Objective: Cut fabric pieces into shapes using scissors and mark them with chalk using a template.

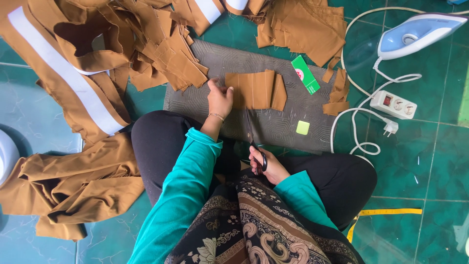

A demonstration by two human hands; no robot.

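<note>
1. The left hand [220, 99] lies flat, fingers spread, pressing the left edge of a folded brown cloth piece [255, 90] onto a grey quilted mat [273, 124] on the green tiled floor [430, 161].
2. The right hand [266, 166] is closed through the black handles of a pair of steel scissors [253, 137], whose blades point up toward the lower edge of the cloth piece, just beside the left hand's wrist.
3. Risk: the blades run close to the left hand, so a slip could nick a finger or the wrist.
4. Risk: the cloth piece is folded in several layers and held on only 1 side; it may shift, giving an uneven cut.
5. A heap of brown cloth offcuts [166, 54] touches the mat's top left corner and could get mixed in with the piece.
6. A blue and white iron [417, 32] rests near a white power strip [393, 104], with a white cord [359, 129] looping beside the mat; catching it could tug the iron over.
7. A small yellow-green square [303, 127] and a green card [306, 74] lie on the mat, well apart from the scissors.
</note>
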